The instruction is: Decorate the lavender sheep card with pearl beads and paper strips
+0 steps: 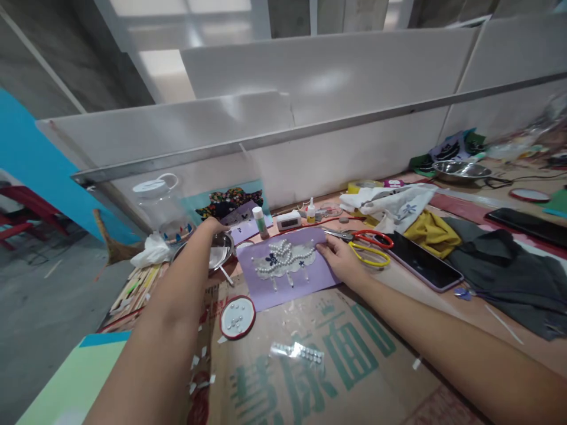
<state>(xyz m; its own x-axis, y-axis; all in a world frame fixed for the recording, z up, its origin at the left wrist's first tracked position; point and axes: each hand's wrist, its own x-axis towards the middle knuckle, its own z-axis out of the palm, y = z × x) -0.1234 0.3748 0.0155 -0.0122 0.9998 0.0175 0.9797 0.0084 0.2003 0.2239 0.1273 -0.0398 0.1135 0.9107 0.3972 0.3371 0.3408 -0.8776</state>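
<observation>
A purple card (261, 298) lies on the cardboard, bearing a white fabric piece trimmed with pearl beads (286, 260) and small dark flowers. My right hand (337, 258) grips the card by its right edge, fingers closed. Stretched toward the back, my left hand (213, 226) is above a metal bowl (225, 245) and next to purple pieces with black floral fabric (234, 200); its fingers are mostly hidden. In front of the card sits a round red-rimmed lid (237, 317) with several loose pearls. A clear strip of pearl beads (297, 352) lies nearer to me.
Scissors with red and yellow handles (370, 248) and a phone (420, 260) lie right of the card. Behind it stand a glue stick (260, 222), a small digital clock (289, 221) and a small bottle (310, 211). A clear plastic jug (162, 206) stands back left.
</observation>
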